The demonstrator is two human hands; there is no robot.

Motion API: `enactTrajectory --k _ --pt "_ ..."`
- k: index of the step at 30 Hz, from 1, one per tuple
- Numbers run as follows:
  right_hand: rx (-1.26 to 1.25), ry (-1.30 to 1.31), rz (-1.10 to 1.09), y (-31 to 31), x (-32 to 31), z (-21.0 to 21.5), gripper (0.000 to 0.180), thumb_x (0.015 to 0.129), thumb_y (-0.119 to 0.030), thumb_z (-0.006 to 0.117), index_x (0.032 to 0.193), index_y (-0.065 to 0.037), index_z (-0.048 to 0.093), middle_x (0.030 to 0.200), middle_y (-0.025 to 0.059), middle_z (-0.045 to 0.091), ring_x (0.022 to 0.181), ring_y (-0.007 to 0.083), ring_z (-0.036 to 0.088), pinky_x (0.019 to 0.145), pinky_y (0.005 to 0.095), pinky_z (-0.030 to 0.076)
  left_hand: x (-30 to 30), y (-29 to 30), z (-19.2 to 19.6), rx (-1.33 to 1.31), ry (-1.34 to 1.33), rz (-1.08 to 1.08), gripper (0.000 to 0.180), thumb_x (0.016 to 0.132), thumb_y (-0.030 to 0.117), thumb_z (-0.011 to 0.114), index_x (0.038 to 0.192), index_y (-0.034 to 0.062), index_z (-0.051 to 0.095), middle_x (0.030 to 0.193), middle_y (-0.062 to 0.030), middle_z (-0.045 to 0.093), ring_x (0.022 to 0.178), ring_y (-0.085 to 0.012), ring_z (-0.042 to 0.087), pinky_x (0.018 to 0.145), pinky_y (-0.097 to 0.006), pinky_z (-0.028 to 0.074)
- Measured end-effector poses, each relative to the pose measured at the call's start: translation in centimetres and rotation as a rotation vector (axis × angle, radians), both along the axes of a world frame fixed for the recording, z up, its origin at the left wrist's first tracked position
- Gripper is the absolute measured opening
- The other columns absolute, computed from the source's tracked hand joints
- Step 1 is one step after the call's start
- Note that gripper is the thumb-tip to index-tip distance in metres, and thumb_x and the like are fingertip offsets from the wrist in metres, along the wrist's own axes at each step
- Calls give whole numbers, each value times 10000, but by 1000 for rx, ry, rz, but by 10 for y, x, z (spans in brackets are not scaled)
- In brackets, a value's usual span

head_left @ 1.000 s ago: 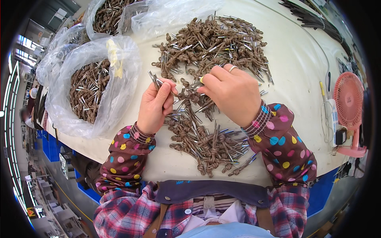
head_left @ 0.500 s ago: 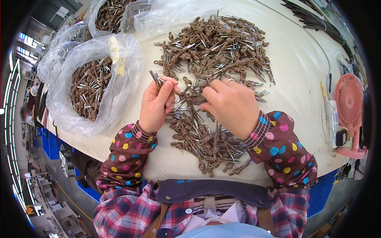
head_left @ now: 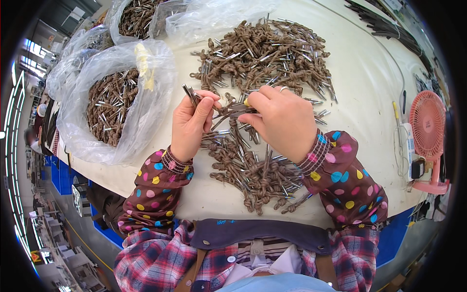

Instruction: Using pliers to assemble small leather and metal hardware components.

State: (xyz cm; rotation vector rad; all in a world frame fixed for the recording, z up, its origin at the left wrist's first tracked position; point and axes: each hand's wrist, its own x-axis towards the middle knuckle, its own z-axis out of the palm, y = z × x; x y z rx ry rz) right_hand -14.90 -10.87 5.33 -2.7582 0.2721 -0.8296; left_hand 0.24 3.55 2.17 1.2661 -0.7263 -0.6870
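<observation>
- The left hand (head_left: 190, 127) was closed around a small bundle of brown knotted cords with metal tips (head_left: 190, 95); the tips stood out above the thumb, toward the upper left of the frame.
- The right hand (head_left: 284, 119) was curled, and its fingers (head_left: 253, 102) pinched one brown cord (head_left: 228, 113) that stretched across to the left hand, at the centre of the frame.
- A ring (head_left: 283, 88) was visible on one finger of the right hand.
- Both forearms wore dark sleeve covers with coloured dots (head_left: 340, 180) over a plaid shirt.
- Just below the hands, a loose pile of the same knotted cords (head_left: 258, 175) lay on the desk (head_left: 369, 97), in the lower middle of the frame.
- Above the hands, a bigger heap of cords (head_left: 267, 53) was spread on the desk, in the upper middle of the frame.
- At the left of the frame, an open clear plastic bag (head_left: 146, 117) held many more cords, beside the left hand but apart from it.
- More plastic bags (head_left: 214, 17) lay along the upper left edge; one of them also contained cords.
- At the right edge of the frame a small pink fan (head_left: 428, 126) stood on the desk, well apart from the hands.
- A thin cable (head_left: 389, 53) ran over the desk in the upper right.
</observation>
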Motion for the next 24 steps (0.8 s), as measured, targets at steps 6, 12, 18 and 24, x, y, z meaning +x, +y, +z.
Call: enactTrajectory --k 6,12,18,24 --pt "-29 -3 -7 -8 3 -4 238 756 -280 738 838 -104 600 796 33 582 762 229 617 624 347 506 1 -2 3 -6 -223 44 166 985 182 563 1041 36 619 863 -9 636 657 -17 467 544 -157 387" --pt "-19 54 32 -3 7 -10 248 770 -285 724 841 -87 593 812 47 595 797 238 628 646 349 523 -3 -4 6 48 -284 79 173 974 208 587 1032 55 640 857 21 642 678 -10 476 547 -158 385" --pt "42 30 13 -7 7 -11 244 762 -292 735 828 -100 598 797 33 588 761 238 618 629 351 506 -2 -3 5 43 -349 70 163 972 207 591 1035 67 646 855 37 642 686 -9 471 548 -153 370" --pt "85 -9 -14 -18 6 3 238 777 -301 731 822 -102 609 777 29 587 740 235 611 614 361 490 -1 -3 7 21 -349 81 158 973 200 588 1038 66 643 855 30 639 680 -10 465 545 -156 374"
